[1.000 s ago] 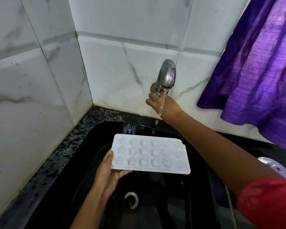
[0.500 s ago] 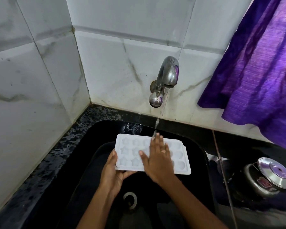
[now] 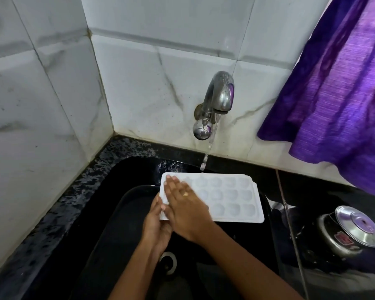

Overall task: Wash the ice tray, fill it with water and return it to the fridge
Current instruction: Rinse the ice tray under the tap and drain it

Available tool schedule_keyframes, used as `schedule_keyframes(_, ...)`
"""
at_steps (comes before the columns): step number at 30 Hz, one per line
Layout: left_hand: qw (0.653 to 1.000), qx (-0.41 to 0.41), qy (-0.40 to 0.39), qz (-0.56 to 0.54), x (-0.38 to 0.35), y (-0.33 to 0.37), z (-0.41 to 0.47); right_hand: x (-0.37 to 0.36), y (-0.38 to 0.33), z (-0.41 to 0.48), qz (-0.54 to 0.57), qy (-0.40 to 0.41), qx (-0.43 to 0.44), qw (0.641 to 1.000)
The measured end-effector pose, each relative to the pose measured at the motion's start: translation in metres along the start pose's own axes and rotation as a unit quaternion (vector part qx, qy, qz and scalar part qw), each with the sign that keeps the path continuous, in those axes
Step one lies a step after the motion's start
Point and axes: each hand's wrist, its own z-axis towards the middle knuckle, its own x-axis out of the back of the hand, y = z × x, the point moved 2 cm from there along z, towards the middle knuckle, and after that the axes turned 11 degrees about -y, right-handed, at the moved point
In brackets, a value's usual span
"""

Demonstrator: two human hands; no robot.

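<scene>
A white ice tray [image 3: 230,197] with round and star-shaped moulds is held level over the black sink [image 3: 121,213]. My left hand [image 3: 155,221] grips its left short edge from below. My right hand [image 3: 185,207] lies flat, fingers together, on the tray's left part and covers the moulds there. A ring shows on one finger. The steel tap [image 3: 217,100] on the wall runs a thin stream of water [image 3: 205,161] that lands at the tray's far edge.
The sink drain [image 3: 168,262] lies below my wrists. A steel pressure cooker [image 3: 351,232] stands on the black counter at right. A purple curtain [image 3: 338,87] hangs at the upper right. White marble tiles [image 3: 41,126] form the corner walls.
My right hand left the tap, came down onto the tray's middle, then slid left across the moulds. Water now runs. The tray stays held in my left hand.
</scene>
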Motion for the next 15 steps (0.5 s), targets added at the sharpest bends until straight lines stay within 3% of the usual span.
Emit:
schedule_keyframes(5,0.999,-0.042,0.008,-0.022,0.016,0.022,0.005,-0.002,0.004,-0.014,-0.056,-0.031,0.120,0.991)
schedule_keyframes(8,0.997,-0.075,0.011,0.031,0.025,0.038,0.005,0.004,0.048,-0.020,-0.029,-0.020,0.027,0.999)
schedule_keyframes(11,0.995,-0.085,0.009,0.048,0.020,0.039,0.001,0.018,0.072,-0.018,-0.028,0.055,-0.110,0.992)
schedule_keyframes(13,0.996,-0.075,-0.002,0.042,0.010,0.032,0.004,0.021,0.060,-0.012,0.008,0.055,-0.137,0.989)
schedule_keyframes(15,0.998,-0.052,-0.004,0.035,0.003,0.023,0.011,0.018,0.032,-0.006,0.038,0.024,-0.091,0.995)
